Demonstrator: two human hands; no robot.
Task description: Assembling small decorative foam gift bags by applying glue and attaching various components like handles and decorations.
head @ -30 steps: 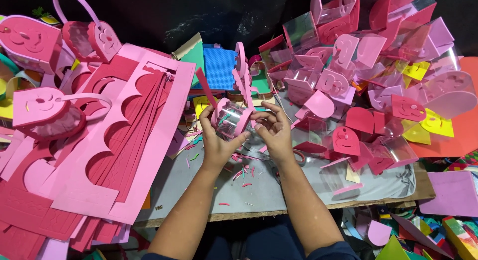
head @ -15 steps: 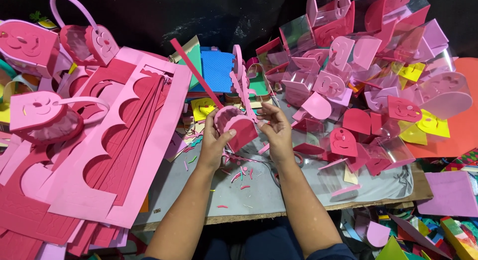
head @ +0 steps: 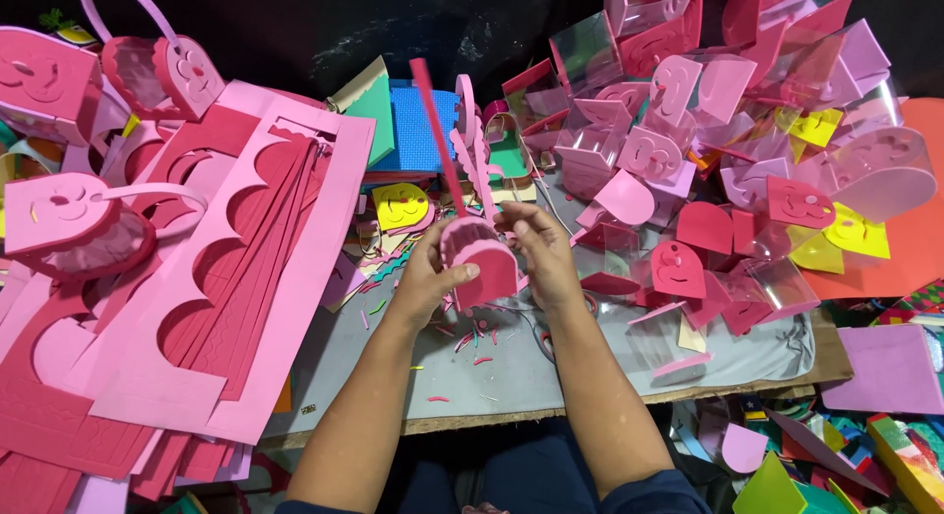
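Both my hands hold a small pink foam basket point(head: 479, 263) over the grey work surface point(head: 551, 362). My left hand point(head: 425, 278) grips its left side, thumb on the front panel. My right hand point(head: 544, 250) pinches its right edge near the top. A dark pink foam strip point(head: 436, 130) rises from the basket towards the back. A light pink scalloped strip point(head: 472, 145) stands beside it.
Cut-out pink foam sheets point(head: 197, 278) lie stacked at left, with finished face-shaped baskets point(head: 69, 219) on them. A heap of pink and clear boxes point(head: 708, 140) fills the right. Blue foam point(head: 418, 120) and yellow pieces point(head: 401, 204) lie behind. Scraps litter the surface.
The basket has been turned in my hands: its clear side showed before, now the pink front panel faces me. The dark pink strip has swung more upright.
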